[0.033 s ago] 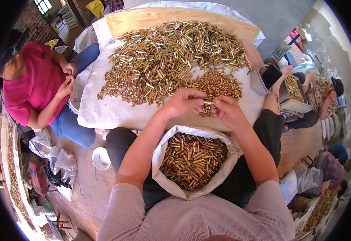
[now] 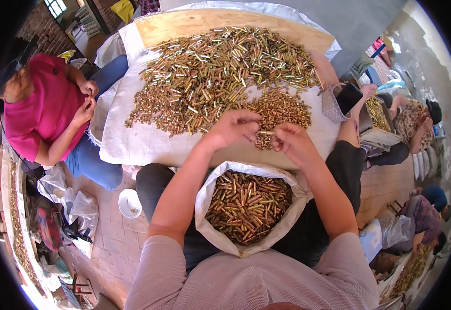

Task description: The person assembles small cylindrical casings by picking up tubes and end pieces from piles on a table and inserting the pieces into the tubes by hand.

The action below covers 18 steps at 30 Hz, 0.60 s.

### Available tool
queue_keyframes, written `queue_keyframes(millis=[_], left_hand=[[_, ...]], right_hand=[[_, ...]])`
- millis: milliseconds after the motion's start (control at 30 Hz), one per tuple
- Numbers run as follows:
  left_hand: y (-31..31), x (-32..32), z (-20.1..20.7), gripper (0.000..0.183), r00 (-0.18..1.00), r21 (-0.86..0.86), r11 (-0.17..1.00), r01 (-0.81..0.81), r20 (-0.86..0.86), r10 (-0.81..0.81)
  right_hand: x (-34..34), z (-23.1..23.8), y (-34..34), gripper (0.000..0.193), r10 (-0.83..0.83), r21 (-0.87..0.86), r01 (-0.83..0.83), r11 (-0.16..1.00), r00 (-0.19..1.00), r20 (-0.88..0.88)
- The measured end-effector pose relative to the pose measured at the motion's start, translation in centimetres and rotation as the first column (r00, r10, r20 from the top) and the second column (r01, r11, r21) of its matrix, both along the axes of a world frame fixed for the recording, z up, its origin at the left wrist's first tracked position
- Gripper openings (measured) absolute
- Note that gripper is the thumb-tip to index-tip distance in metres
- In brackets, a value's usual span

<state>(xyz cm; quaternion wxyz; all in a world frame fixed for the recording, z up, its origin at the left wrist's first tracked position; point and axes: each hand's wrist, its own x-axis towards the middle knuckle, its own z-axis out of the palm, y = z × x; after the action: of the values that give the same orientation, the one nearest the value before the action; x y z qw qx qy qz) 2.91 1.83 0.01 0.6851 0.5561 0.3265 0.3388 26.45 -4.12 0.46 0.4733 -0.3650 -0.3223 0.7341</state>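
Centre of frame: right hand [image 2: 293, 143] pinches a brass piece [image 2: 266, 133]; left hand [image 2: 234, 129], fingertips parted, sits slightly higher than earlier.

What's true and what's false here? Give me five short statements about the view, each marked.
1. The right hand pinches a small brass-coloured piece. True.
2. The white sack is empty. False: the white sack holds many metal cylinders.
3. A white bucket stands on the floor at left. True.
4. The wooden board lies at the near edge of the table. False: the wooden board lies at the table's far edge.
5. The co-worker at left wears a pink top. True.
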Motion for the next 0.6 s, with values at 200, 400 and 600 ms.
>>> queue_keyframes(millis=[200, 400, 600], left_hand=[[2.9, -2.8, -2.1, 0.019, 0.885, 0.246, 0.955, -0.167, -0.390, 0.255], [3.2, -0.6, -5.3, 0.027, 0.729, 0.797, 0.604, 0.023, -0.426, 0.535], [2.5, -0.4, -4.3, 0.025, 0.552, 0.692, 0.699, 0.180, -0.659, 0.510]], right_hand=[[-0.3, 4.6, -1.9, 0.009, 0.424, 0.091, -0.481, 0.872, 0.835, 0.351], [0.4, -0.3, 0.0, 0.015, 0.296, 0.145, -0.513, 0.846, 0.679, 0.672], [-0.7, -2.5, -0.2, 0.014, -0.327, 0.377, -0.624, 0.684, 0.199, 0.924]])
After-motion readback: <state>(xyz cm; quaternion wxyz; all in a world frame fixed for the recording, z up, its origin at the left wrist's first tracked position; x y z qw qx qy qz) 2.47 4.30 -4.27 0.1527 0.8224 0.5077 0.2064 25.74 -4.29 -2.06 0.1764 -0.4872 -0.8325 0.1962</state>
